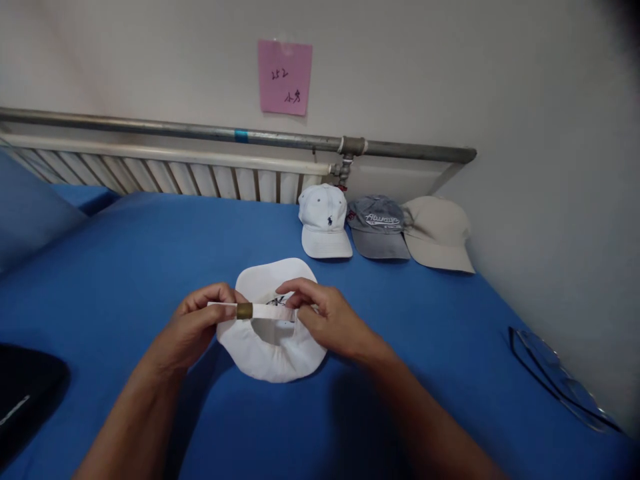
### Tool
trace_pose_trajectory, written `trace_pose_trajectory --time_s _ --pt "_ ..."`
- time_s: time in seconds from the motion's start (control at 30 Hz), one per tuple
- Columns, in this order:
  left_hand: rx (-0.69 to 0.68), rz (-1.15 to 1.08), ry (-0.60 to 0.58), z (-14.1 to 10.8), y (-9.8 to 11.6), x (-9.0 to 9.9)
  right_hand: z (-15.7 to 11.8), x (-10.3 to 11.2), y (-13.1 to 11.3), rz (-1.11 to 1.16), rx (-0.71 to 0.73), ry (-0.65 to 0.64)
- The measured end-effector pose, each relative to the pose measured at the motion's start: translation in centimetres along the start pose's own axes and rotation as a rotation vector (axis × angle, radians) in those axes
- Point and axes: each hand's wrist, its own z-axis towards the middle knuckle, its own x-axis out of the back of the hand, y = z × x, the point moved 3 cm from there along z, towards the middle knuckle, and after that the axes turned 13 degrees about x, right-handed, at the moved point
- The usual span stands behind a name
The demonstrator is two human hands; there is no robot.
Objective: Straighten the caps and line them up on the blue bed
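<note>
A white baseball cap (277, 357) is held over the blue cloth, its back opening towards me and its brim pointing away. Across that opening runs a white strap (267, 311) with a brass buckle (245, 311). Beside the buckle, my left hand (193, 323) pinches the strap end between thumb and fingers. My right hand (327, 317) is closed at the strap's right side, thumb against the cap's edge and index finger reaching over the opening. The right fingertips partly cover a dark mark inside the cap.
Along the back stand a white cap (324, 213), a grey cap (379, 223) and a beige cap (440, 230). Glasses (560, 380) lie at right, a black object (27, 393) at left. A radiator (190, 177) and metal pipe (175, 128) run behind, below a pink note (285, 79).
</note>
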Motion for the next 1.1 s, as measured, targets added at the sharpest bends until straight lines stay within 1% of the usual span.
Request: trace_pose_trajectory --time_s 0.07,0.13,0.2,0.33,0.43,0.5,0.57,0.63,0.67,0.77,0.87,0.97,1.03,1.1 --pt "0.005 0.004 0.002 0.1 -0.1 0.1 0.0 0.3 0.0 0.108 -0.032 0.039" --pt "0.013 0.015 0.004 0.3 -0.3 0.1 0.0 0.7 0.1 0.221 -0.033 0.083" --pt "0.018 0.032 0.002 0.4 -0.6 0.0 0.0 1.2 0.3 0.256 -0.031 0.116" --pt "-0.014 0.092 -0.012 0.3 -1.0 -0.3 0.1 1.5 0.0 0.123 -0.033 0.14" --pt "-0.052 0.168 -0.048 -0.1 -0.9 -0.6 0.0 0.9 -1.5 -0.041 0.022 0.155" --pt "-0.075 0.219 -0.079 -0.3 -0.7 -0.9 -0.1 0.1 -2.7 -0.19 0.098 0.1" --pt "-0.101 0.269 -0.107 -0.6 -0.5 -1.2 -0.2 -0.8 -3.5 -0.324 0.146 -0.015" --pt "-0.127 0.311 -0.127 -0.7 -0.3 -1.5 -0.3 -1.4 -3.6 -0.39 0.142 -0.121" --pt "-0.141 0.329 -0.132 -0.8 -0.1 -1.6 -0.4 -1.6 -3.4 -0.386 0.124 -0.15" --pt "-0.187 0.399 -0.136 -0.9 0.1 -1.9 -0.3 -1.6 -2.8 -0.278 0.058 -0.147" --pt "-0.247 0.521 -0.163 -1.0 0.4 -2.1 -0.2 -1.5 -2.4 -0.188 0.013 -0.131" --pt "-0.295 0.595 -0.211 -1.2 0.6 -2.3 -0.2 -1.5 -2.5 -0.191 0.018 -0.186" --pt "-0.302 0.591 -0.236 -1.4 0.6 -2.3 -0.2 -1.6 -2.6 -0.203 0.038 -0.222" --pt "-0.293 0.576 -0.255 -1.4 0.6 -2.4 -0.2 -1.6 -2.6 -0.214 0.065 -0.232"
